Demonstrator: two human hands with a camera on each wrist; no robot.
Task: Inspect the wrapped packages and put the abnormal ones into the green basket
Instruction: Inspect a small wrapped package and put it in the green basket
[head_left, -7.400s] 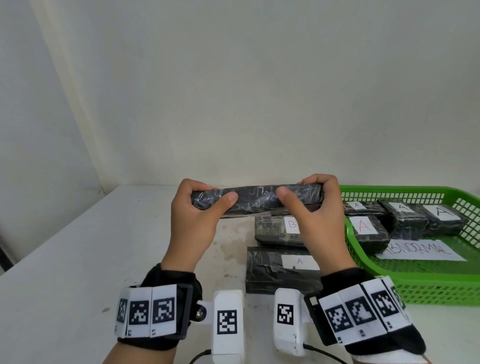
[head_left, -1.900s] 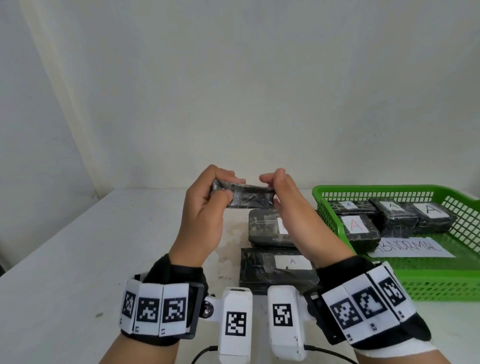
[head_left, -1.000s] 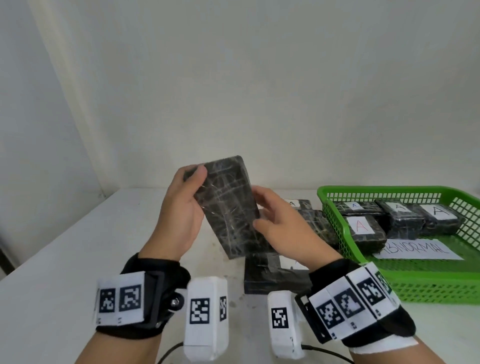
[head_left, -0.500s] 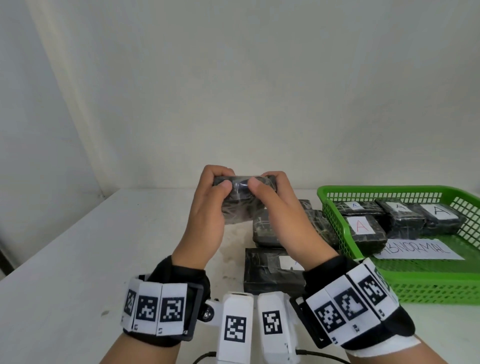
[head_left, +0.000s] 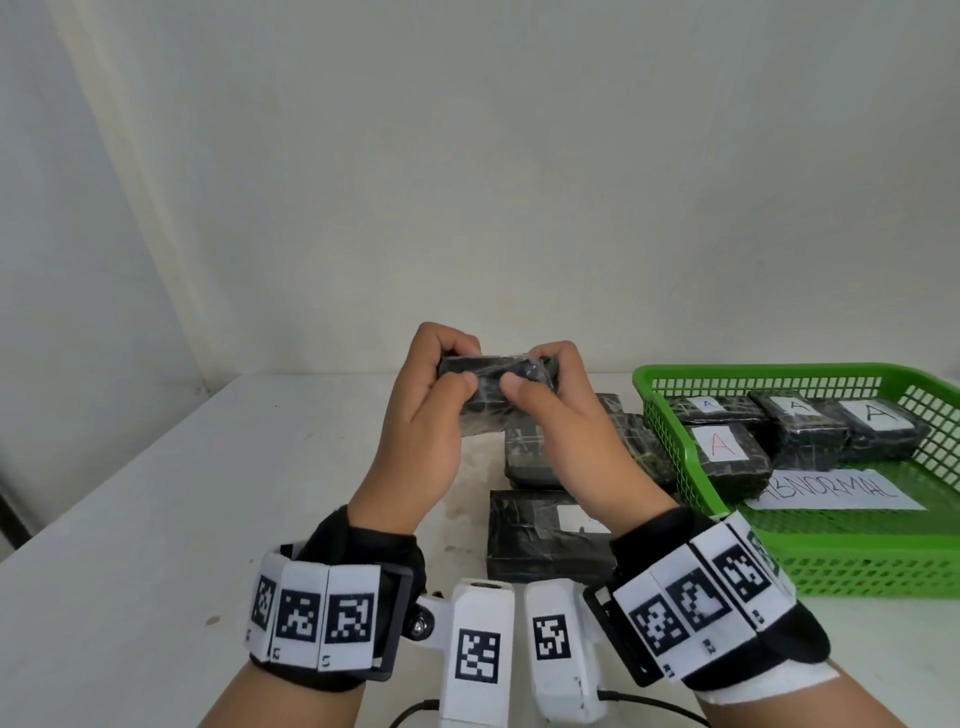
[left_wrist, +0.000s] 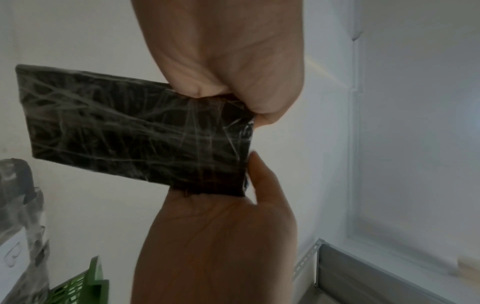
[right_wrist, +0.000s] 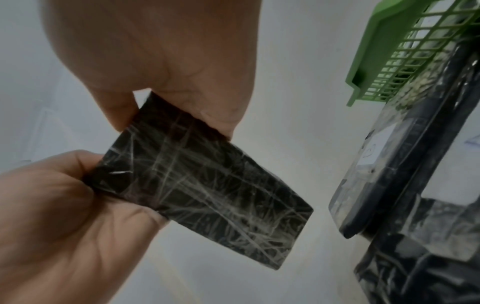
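— How far along is the sorting, would you say?

— Partway, I'd judge. The green basket (head_left: 670, 410) on the right of the table (head_left: 156, 519) already has four wrapped packages (head_left: 800, 428) in it, each with a white label marked A, and a paper sheet (head_left: 836, 491) reading ABNORMAL lies on the basket floor. Outside it, at least two more packages (head_left: 545, 530) sit on the table just beside the basket's left wall, so those look unsorted.

— And the one being checked?

— It's up in the air above the table, in front of the person, well left of the basket. The left hand (head_left: 421, 421) grips its left end, fingers curled over the top and thumb pressed on the near face; the right hand (head_left: 561, 431) does the same at the other end. Both are closed firmly round the held package (head_left: 488, 410).

— What does it look like?

— A flat dark block, wound in clear film that is creased and streaked with pale lines. From the wrist views the broad face showing bears no label. I see no tear, though the picture is blurry.

— So the verdict?

— Not made yet, I'd guess; it's under inspection, and whether it goes in the basket I can't tell.
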